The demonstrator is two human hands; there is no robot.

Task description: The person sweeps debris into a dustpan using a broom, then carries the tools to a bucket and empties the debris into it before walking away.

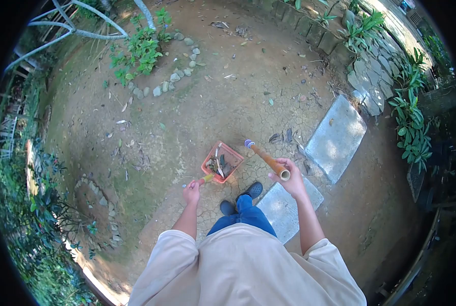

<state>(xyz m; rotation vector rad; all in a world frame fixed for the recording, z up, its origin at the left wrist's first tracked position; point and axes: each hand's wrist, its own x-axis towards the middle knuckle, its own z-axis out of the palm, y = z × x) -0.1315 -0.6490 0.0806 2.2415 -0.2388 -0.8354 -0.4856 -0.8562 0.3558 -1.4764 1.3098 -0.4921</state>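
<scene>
My left hand [191,193] is closed around the yellow-and-red handle of an orange dustpan [234,151], which is at the ground in front of my feet. Dry leaves and dark debris [220,164] lie inside the pan. In my right hand [291,179] is a broom [267,158] with a thick bamboo handle, its hollow top end facing me. The handle slants away to a purple binding at its lower end, near the pan's far right corner. I cannot make out the bristles clearly against the soil.
Two pale concrete slabs [336,138] lie to the right. Dry leaves [141,157] are scattered over the cracked soil. A stone ring [174,77] curves round a green shrub [142,51] at the far left. Plants [412,125] and flat stones [373,76] line the right side.
</scene>
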